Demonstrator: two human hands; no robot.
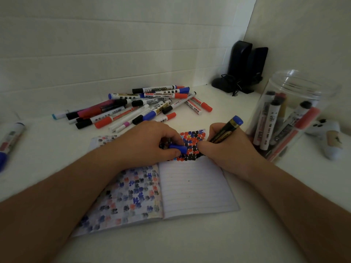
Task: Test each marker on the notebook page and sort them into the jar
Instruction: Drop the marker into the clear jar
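over the notebook (197, 188), right hand (228, 149) grips marker (226, 130) (blue-ended).

Marker tip: hidden under the right hand (226, 147), below its grip on the black marker (225, 130).
Notebook (190, 186) top portion: covered by both hands.
Blue cap (177, 148): partly hidden in the left hand (144, 143) grip.
Marker left of the grips (9, 141): blurred, cut by the frame edge.
Jar (296, 111) markers: labels illegible through plastic.
Forearms: cropped at the bottom edge.
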